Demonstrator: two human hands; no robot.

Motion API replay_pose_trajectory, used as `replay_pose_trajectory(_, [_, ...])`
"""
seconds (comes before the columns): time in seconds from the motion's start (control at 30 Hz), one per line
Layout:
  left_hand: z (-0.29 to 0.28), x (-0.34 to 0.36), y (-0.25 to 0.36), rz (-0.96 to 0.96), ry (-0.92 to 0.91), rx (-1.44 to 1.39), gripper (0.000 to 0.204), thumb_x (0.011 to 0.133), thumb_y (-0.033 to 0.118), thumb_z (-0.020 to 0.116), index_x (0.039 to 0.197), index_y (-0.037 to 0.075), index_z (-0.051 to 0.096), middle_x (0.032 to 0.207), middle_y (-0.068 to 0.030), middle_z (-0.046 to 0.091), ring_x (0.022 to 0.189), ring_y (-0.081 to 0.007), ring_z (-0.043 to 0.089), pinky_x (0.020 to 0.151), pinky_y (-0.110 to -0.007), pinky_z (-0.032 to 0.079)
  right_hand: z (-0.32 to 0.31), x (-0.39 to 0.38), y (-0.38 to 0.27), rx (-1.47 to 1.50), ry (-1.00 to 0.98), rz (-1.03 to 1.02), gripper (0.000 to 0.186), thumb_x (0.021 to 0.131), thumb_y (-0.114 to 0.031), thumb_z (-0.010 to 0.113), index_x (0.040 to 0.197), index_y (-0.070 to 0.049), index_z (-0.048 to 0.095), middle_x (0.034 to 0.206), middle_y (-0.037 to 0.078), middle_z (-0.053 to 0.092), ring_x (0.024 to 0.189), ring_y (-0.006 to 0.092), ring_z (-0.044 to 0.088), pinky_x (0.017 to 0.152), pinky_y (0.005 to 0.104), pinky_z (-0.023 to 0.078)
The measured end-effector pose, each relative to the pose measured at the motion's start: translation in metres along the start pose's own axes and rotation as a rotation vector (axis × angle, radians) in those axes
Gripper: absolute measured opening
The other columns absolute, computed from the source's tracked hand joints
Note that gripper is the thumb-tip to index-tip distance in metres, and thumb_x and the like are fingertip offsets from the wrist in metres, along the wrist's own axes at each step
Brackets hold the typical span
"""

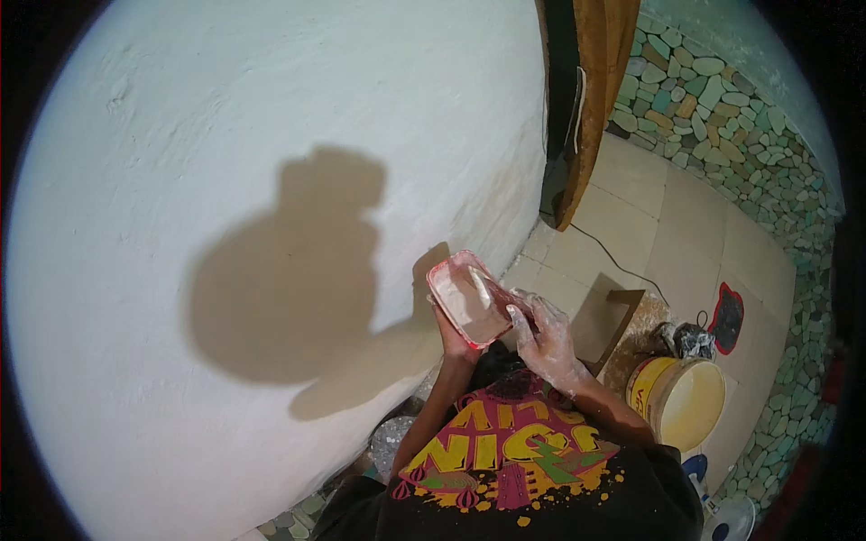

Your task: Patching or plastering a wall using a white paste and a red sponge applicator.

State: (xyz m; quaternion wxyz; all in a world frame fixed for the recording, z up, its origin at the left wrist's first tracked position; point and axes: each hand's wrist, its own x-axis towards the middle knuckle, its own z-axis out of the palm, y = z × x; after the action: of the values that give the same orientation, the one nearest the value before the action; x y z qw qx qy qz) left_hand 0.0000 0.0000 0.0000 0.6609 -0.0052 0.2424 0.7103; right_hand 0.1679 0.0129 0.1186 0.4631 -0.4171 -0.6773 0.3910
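My left hand supports a red-rimmed rectangular tray from underneath, with pale, creamy filler inside. My right hand, coated in white residue, grips a scraper whose blade sits in the tray, over the filler. Both hands are in front of my dark printed shirt, beside a white plastered wall that carries their shadow.
On the tiled floor are a low stool, a crumpled dark bag, a yellow bucket, a red-edged black object and a cord. A wooden frame adjoins the wall; pebble stone borders the floor.
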Motion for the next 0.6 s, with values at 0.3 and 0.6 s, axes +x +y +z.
replay_pose_trajectory(0.3, [-0.012,-0.015,0.026,-0.065,-0.065,0.027,0.066,0.098,0.066,0.035,0.146,0.020,0.043,0.139,-0.0067,0.054,0.125,-0.0283,0.055,0.103,-0.050,0.047,0.027,-0.020,0.000,-0.005,-0.002,0.121,0.020,0.096,-0.003,0.058,0.114,0.005,0.062,0.098,0.016,0.072,0.087,0.0209,0.068,0.080,0.0317,0.053])
replay_pose_trajectory(0.6, [-0.024,-0.026,0.030,-0.251,-0.117,0.059,0.076,0.095,0.072,0.031,0.148,0.018,0.039,0.146,-0.0080,0.048,0.132,-0.0308,0.050,0.107,-0.054,0.043,0.038,-0.022,0.056,1.302,0.109,0.845,0.031,0.094,-0.011,0.064,0.123,-0.002,0.058,0.119,0.009,0.065,0.108,0.0189,0.065,0.098,0.0342,0.053])
